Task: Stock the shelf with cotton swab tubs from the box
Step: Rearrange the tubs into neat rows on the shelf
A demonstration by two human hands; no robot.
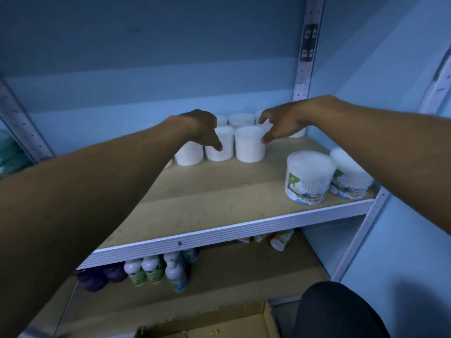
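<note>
White plastic cotton swab tubs (pixel 250 147) are crowding the wooden shelf (pixel 219 198); we are hovering both grips, left hand (pixel 202 129) and right hand (pixel 280 124), fingers apart, risking toppling neighbours.

The pale wooden shelf board (pixel 219 191) carries clustered white cotton swab tubs (pixel 250 147) at twelve o'clock and two labelled tubs (pixel 308 178) at three o'clock.

We reach both arms over the wooden shelf (pixel 214 203). Our left hand (pixel 202 129) and right hand (pixel 283 123) hang spread and empty above a cluster of plain white tubs (pixel 250 147) at the back. 2 labelled cotton swab tubs (pixel 308 181) stand near the right front edge. Below, bottles (pixel 156 269) line the lower shelf, and a cardboard box (pixel 210 323) sits underneath.
</note>
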